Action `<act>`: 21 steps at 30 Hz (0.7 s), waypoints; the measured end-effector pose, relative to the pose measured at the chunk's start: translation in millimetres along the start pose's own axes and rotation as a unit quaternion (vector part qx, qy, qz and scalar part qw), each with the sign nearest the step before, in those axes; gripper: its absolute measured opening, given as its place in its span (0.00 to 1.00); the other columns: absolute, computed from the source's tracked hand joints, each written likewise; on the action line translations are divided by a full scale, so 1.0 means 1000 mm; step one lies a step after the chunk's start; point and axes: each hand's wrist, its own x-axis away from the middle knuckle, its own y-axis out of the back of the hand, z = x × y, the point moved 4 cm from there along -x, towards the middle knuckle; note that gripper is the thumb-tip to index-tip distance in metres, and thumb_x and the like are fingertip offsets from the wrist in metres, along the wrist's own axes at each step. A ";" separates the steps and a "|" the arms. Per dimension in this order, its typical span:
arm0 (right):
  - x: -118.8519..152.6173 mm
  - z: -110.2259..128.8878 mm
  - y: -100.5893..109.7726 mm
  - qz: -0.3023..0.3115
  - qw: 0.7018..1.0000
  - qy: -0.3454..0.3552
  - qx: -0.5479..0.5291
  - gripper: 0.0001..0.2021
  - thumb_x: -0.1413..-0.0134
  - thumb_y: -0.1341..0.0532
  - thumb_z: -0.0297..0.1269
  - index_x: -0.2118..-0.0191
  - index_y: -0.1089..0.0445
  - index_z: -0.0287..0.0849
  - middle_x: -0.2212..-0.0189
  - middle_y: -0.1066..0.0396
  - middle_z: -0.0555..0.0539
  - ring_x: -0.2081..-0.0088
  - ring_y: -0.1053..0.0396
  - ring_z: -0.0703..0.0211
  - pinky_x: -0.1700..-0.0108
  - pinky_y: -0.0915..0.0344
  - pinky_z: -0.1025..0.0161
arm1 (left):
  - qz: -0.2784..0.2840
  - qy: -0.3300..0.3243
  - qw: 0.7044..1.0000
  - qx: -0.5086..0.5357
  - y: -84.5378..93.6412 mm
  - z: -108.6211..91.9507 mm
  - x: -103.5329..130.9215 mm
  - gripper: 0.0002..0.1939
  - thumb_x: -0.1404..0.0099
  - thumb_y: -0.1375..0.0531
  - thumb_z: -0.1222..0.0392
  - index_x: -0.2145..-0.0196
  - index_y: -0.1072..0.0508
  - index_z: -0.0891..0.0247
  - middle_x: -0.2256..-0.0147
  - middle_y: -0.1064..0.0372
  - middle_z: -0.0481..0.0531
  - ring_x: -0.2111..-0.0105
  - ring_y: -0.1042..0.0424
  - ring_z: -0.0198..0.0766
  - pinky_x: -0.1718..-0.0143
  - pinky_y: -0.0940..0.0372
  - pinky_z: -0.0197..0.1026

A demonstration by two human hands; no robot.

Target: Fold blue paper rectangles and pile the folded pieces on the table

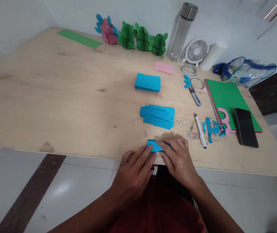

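Note:
A small folded blue paper piece [155,146] lies at the table's front edge between my hands. My left hand [136,168] holds its left end, fingertips pressed on the paper. My right hand [176,155] has its fingers closed on the right end, covering part of it. Just beyond lies a loose pile of blue paper strips [158,116], and farther back a neat stack of blue paper [147,82]. Small blue scraps are scattered to the right of the strips.
A white pen [200,131], blue cut-outs [211,129], snips [195,96], tape rolls [197,83], green sheets [228,97] and a phone [246,127] lie right. Along the wall stand paper figures [143,38], a bottle [180,32] and a fan [196,51].

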 end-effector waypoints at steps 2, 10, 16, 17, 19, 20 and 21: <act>-0.001 0.000 0.000 0.001 1.000 -0.001 -0.004 0.15 0.36 0.47 0.32 0.46 0.34 0.43 0.53 0.30 0.44 0.53 0.37 0.53 0.50 0.45 0.53 | -0.004 0.000 1.000 -0.002 0.000 0.000 0.000 0.15 0.32 0.47 0.63 0.49 0.30 0.65 0.45 0.33 0.61 0.45 0.34 0.47 0.49 0.43 0.50; -0.004 0.001 -0.001 0.020 0.999 -0.003 0.025 0.15 0.35 0.49 0.32 0.46 0.34 0.42 0.52 0.31 0.43 0.51 0.38 0.52 0.49 0.45 0.52 | -0.007 -0.006 1.000 -0.027 -0.003 0.001 -0.001 0.15 0.32 0.47 0.63 0.50 0.30 0.66 0.45 0.33 0.60 0.46 0.34 0.47 0.50 0.43 0.50; -0.006 0.002 0.000 0.023 0.999 -0.005 0.039 0.15 0.35 0.49 0.33 0.45 0.34 0.42 0.52 0.31 0.42 0.52 0.37 0.52 0.52 0.44 0.53 | -0.012 -0.011 0.999 -0.041 -0.002 0.000 -0.003 0.15 0.33 0.47 0.63 0.51 0.29 0.66 0.45 0.33 0.60 0.47 0.34 0.48 0.51 0.43 0.50; -0.006 0.002 -0.001 0.024 0.999 -0.006 0.042 0.16 0.34 0.49 0.33 0.45 0.34 0.42 0.53 0.31 0.42 0.52 0.37 0.52 0.52 0.44 0.53 | -0.012 -0.011 0.999 -0.043 -0.002 0.001 -0.003 0.15 0.32 0.47 0.63 0.51 0.29 0.66 0.46 0.32 0.60 0.47 0.34 0.48 0.51 0.43 0.50; -0.006 0.002 -0.001 0.028 0.999 -0.002 0.046 0.16 0.35 0.49 0.33 0.44 0.34 0.42 0.53 0.31 0.42 0.52 0.38 0.51 0.52 0.44 0.52 | -0.008 -0.010 0.999 -0.044 -0.003 0.001 -0.003 0.15 0.32 0.47 0.62 0.51 0.29 0.65 0.46 0.32 0.60 0.47 0.34 0.48 0.51 0.43 0.50; -0.006 0.001 -0.002 0.030 0.998 -0.001 0.048 0.16 0.35 0.49 0.33 0.44 0.34 0.42 0.53 0.31 0.42 0.52 0.38 0.51 0.52 0.44 0.52 | -0.008 -0.008 0.999 -0.045 -0.003 0.002 -0.003 0.15 0.32 0.47 0.62 0.50 0.29 0.65 0.46 0.32 0.60 0.47 0.34 0.48 0.51 0.43 0.50; -0.006 0.001 -0.002 0.033 0.998 0.001 0.049 0.17 0.35 0.49 0.32 0.44 0.35 0.41 0.53 0.31 0.42 0.52 0.38 0.51 0.52 0.45 0.52 | -0.009 -0.007 0.999 -0.046 -0.004 0.002 -0.002 0.15 0.32 0.47 0.62 0.50 0.29 0.65 0.46 0.32 0.60 0.47 0.34 0.48 0.51 0.43 0.50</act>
